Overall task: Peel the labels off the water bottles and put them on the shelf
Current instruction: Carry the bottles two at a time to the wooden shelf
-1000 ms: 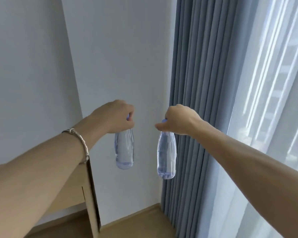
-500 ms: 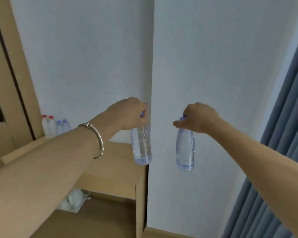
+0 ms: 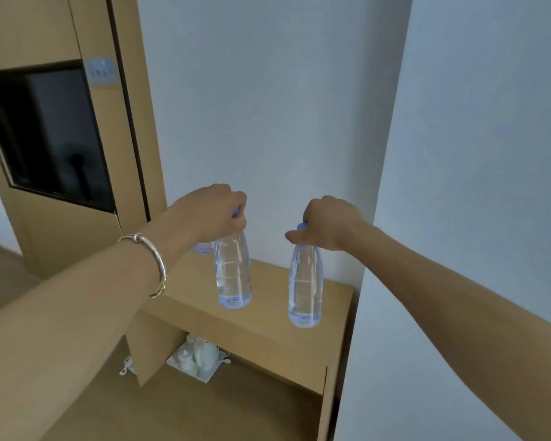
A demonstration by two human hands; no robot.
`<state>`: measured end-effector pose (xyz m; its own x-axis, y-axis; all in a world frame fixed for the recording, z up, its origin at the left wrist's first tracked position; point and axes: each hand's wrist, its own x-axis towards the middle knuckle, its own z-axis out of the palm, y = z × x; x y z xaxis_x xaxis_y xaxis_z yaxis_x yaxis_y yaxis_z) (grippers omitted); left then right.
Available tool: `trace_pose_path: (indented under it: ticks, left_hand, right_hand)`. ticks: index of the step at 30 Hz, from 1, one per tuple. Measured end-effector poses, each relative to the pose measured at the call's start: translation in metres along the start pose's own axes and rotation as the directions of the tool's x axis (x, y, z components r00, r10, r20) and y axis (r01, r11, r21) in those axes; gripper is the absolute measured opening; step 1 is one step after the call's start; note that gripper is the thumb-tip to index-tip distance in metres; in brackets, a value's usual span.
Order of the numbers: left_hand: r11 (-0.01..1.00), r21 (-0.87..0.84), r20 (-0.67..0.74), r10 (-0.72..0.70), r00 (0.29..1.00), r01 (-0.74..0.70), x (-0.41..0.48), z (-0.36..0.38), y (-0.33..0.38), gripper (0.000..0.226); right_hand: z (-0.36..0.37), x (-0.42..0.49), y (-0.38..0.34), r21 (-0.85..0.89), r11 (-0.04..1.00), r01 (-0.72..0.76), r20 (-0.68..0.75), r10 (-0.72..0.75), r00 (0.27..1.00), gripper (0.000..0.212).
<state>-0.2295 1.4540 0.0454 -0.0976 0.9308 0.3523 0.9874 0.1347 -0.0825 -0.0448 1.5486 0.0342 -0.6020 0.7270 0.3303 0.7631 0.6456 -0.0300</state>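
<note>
A person's left hand (image 3: 218, 214) and right hand (image 3: 326, 222) each hang a clear, label-free water bottle by its blue cap over a wooden shelf (image 3: 268, 316) at centre frame. Both hands are closed in a pinch, fingers curled round the caps; the left bottle (image 3: 233, 272) and the right bottle (image 3: 305, 286) dangle upright, both full or nearly so, just above the shelf top and seemingly not yet touching it.

A second ago the same grip was held against grey curtains and a bare wall corner; half a second ago the shelf had only edged into the lower left. Now the shelf fills the lower middle of the frame — the carry looks all but over, and setting down appears to be the step in hand. With no labels visible on either bottle, the peeling part seems finished for this pair.

Behind the left hand, at the back of the shelf, the blue-tinted base of another bottle (image 3: 201, 248) peeks out; the hand hides whatever else stands there. In the open compartment beneath the shelf top, lower centre, a white tray (image 3: 185, 367) holds what look like pale cups or a small teapot — too blurred to name. A dark recessed screen (image 3: 51, 138) sits in the wooden panel at upper left.
</note>
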Motion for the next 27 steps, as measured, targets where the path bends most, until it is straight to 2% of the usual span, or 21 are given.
trace_pose_path:
  ticks: [9, 16, 22, 27]
  left_hand:
    - [1.000, -0.007, -0.036, 0.021, 0.999, -0.022, 0.056, 0.012, -0.127, 0.015]
    - [0.999, 0.012, 0.005, 0.040, 0.999, -0.040, 0.090, 0.047, -0.183, 0.018]
    - [0.999, 0.030, 0.047, 0.014, 0.999, -0.016, 0.120, 0.089, -0.223, 0.021]
    - [0.994, 0.105, 0.067, -0.025, 0.997, 0.017, 0.162, 0.115, -0.263, 0.021]
  right_hand:
    - [0.021, 0.107, -0.078, -0.010, 1.000, -0.017, -0.023, 0.017, 1.000, 0.044]
    - [0.060, 0.170, -0.106, 0.031, 0.999, -0.023, 0.011, 0.023, 1.000, 0.046]
    - [0.107, 0.234, -0.119, 0.012, 1.000, 0.022, 0.034, -0.023, 0.999, 0.046]
    - [0.148, 0.309, -0.130, 0.077, 0.995, 0.068, 0.037, -0.071, 0.997, 0.048]
